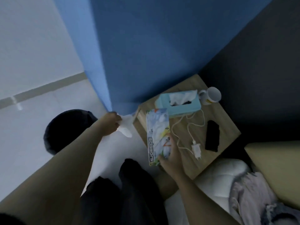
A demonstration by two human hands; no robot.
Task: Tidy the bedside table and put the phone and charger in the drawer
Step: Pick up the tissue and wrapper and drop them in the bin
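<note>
— What hangs at the far left?
— A blue curtain [138, 51], reaching down to the pale floor [32, 124], with a dark round bin [65, 132] near its foot.
— And on the right?
— A dark wall [259, 62] far off; nearer, a white quilted mattress [219, 179] with a pinkish blanket [248, 200] bunched on it.

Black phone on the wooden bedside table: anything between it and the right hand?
Yes. The white charger and its looped cable lie between the right hand, which holds the colourful booklet, and the black phone.
</note>
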